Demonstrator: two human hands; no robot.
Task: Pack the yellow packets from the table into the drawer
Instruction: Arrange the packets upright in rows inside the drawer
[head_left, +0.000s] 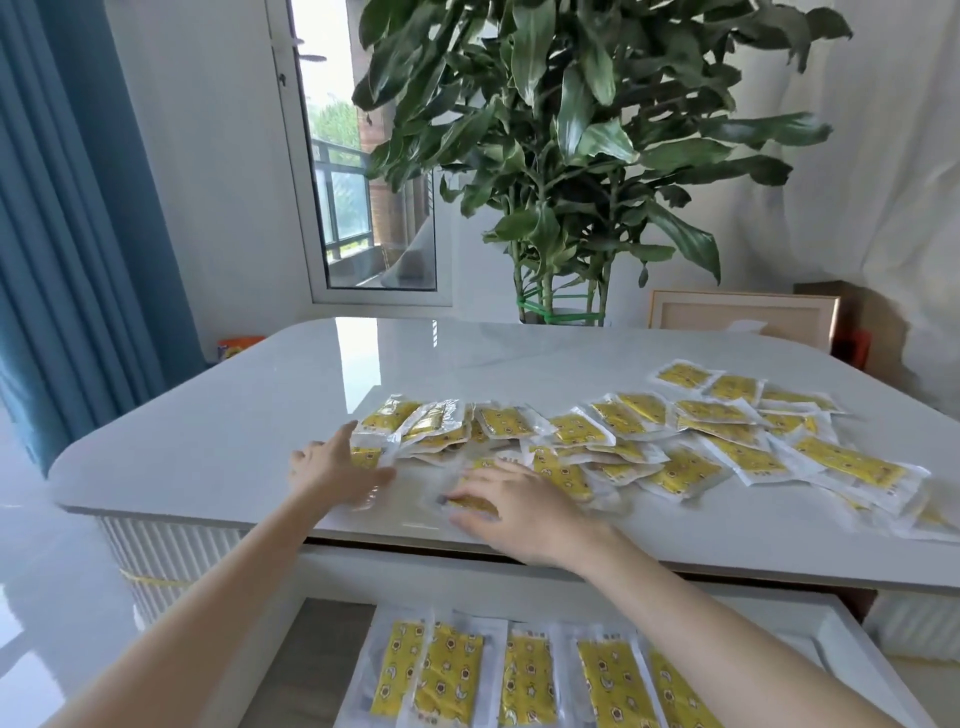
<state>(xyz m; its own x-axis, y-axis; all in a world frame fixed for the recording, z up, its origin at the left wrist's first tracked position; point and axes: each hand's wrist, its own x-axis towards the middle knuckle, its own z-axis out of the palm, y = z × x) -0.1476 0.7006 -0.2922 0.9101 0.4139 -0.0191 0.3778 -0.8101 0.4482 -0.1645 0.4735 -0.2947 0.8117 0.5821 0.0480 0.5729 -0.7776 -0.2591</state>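
Your left grip (337, 467) and right grip (501, 501), both open-fingered on the yellow packets (597, 441), may skid glossy wrappers off the desk (234, 415) edge, missing the drawer (311, 654).

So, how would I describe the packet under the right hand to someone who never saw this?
Find the white table above the open drawer. Near its front edge, the right hand covers one yellow packet. Unlike the heap behind it, it lies half hidden by that hand.

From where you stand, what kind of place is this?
Probably a room in a home, perhaps a dining area: a glossy white table with an open drawer, a tall potted plant, and a blue curtain beside a window.
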